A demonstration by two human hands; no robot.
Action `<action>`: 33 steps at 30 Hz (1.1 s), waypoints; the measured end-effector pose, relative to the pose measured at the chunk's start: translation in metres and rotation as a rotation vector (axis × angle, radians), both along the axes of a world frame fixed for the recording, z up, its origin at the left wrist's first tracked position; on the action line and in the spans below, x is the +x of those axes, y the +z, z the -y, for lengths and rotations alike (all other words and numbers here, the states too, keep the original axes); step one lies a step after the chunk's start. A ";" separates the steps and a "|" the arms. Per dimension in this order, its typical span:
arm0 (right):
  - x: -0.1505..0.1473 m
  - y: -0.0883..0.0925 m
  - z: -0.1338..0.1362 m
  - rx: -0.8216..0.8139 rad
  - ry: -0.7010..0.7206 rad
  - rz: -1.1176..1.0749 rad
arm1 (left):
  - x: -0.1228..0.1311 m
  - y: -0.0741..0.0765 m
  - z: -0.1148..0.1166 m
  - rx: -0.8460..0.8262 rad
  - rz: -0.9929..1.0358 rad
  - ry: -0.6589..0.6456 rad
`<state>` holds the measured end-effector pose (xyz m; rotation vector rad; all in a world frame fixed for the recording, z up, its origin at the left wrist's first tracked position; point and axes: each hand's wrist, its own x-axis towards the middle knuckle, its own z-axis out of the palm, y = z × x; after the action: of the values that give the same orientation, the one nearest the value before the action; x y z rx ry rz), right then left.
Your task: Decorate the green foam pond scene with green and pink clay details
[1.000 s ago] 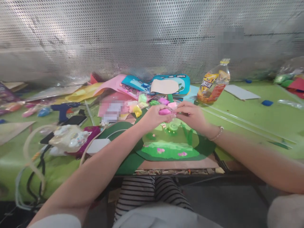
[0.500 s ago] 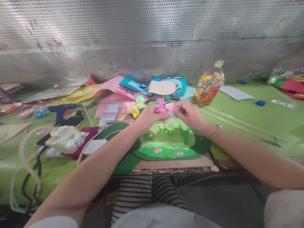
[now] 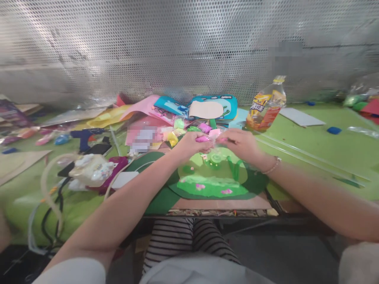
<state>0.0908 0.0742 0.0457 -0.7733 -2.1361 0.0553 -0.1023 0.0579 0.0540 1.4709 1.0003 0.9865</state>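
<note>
Closed around a small clear packet of pink modelling clay (image 3: 202, 139) is my left hand (image 3: 191, 144). My right hand (image 3: 242, 145) pinches a bit of pink clay at the packet's other end, its fingertips close to those of the left. Both hands are above the far edge of a green oval craft board (image 3: 211, 193). On that board are a green spiral (image 3: 215, 158), upright green strips (image 3: 235, 169) and a bright green band with pink patches. Just beyond the hands lie more clay packets, among them a yellow one (image 3: 172, 139) and a purple one (image 3: 204, 127).
A drink bottle (image 3: 266, 108) stands at the back right, near a white board (image 3: 302, 117). Clear sticks (image 3: 308, 159) lie to the right. At left are a blue glue gun (image 3: 84, 139), a phone (image 3: 99, 149) and cables. A perforated metal wall (image 3: 177, 47) rises behind.
The view has turned slightly left, so the table's things appear further right. Both hands stay together at the pink clay packet, with only small finger movements.
</note>
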 end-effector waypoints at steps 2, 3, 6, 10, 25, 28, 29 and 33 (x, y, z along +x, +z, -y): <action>0.010 0.005 -0.006 -0.019 -0.148 -0.161 | -0.002 0.002 -0.001 -0.005 -0.003 0.056; 0.016 0.006 -0.011 -0.042 -0.213 -0.250 | -0.003 0.003 -0.002 -0.005 -0.007 0.085; 0.033 0.004 -0.030 -0.163 -0.268 -0.368 | -0.006 0.004 -0.004 -0.011 -0.042 0.155; 0.040 -0.006 -0.047 -0.311 -0.188 -0.421 | -0.006 0.002 -0.007 -0.014 -0.092 0.210; 0.024 -0.001 -0.026 -0.241 -0.158 -0.037 | -0.012 -0.011 -0.015 0.106 -0.208 0.169; 0.015 -0.002 -0.016 -0.149 -0.022 0.018 | -0.009 -0.010 -0.013 0.138 -0.230 0.124; 0.012 -0.002 -0.012 -0.121 0.013 0.022 | -0.008 -0.010 -0.012 0.149 -0.240 0.104; 0.003 -0.001 -0.002 -0.060 0.113 0.040 | -0.005 -0.009 -0.008 0.200 -0.276 0.026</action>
<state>0.0937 0.0765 0.0445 -0.6927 -2.2237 0.1660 -0.1072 0.0660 0.0448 1.7998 1.1446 0.9397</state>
